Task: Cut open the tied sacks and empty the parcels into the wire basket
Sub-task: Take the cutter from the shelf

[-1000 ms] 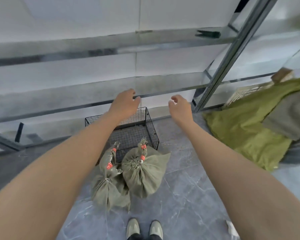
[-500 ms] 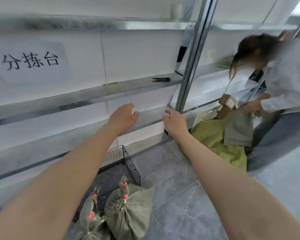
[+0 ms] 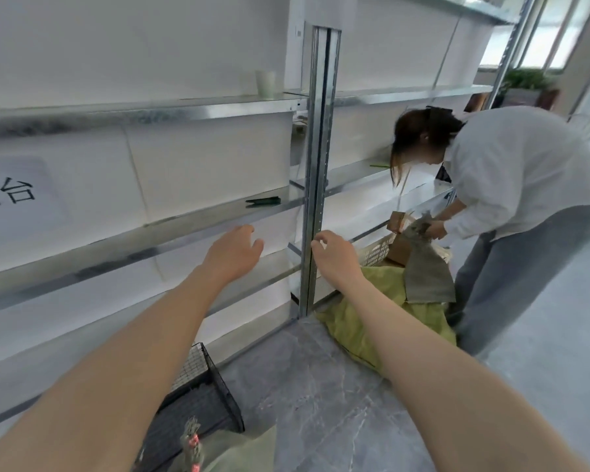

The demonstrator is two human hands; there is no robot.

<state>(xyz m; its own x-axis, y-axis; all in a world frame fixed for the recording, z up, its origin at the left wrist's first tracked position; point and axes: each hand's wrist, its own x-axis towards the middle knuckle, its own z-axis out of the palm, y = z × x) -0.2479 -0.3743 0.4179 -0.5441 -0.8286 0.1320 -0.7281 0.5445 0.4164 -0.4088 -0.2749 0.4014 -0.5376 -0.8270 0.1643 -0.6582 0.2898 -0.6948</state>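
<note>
Both my arms reach forward toward a metal shelf unit. My left hand [image 3: 234, 252] hangs in the air with loosely curled fingers and holds nothing. My right hand [image 3: 334, 255] is beside the upright post, fingers loosely curled, also empty. A dark green cutter [image 3: 263, 201] lies on the middle shelf, above and between my hands. The black wire basket [image 3: 201, 396] stands on the floor at the bottom. A tied grey-green sack [image 3: 242, 451] with a red tag at its neck leans in front of it, partly cut off by the frame edge.
A galvanised post [image 3: 317, 172] divides the shelves. To the right a person in a white shirt [image 3: 511, 178] bends over a grey sack [image 3: 426, 267] and yellow-green sacks [image 3: 365, 318] on the floor. A pale cup [image 3: 265, 84] stands on the upper shelf.
My view has swung up and to the right, so the basket and sacks slid to the bottom edge. Both hands stayed raised and empty, now nearer the shelf with the cutter.
</note>
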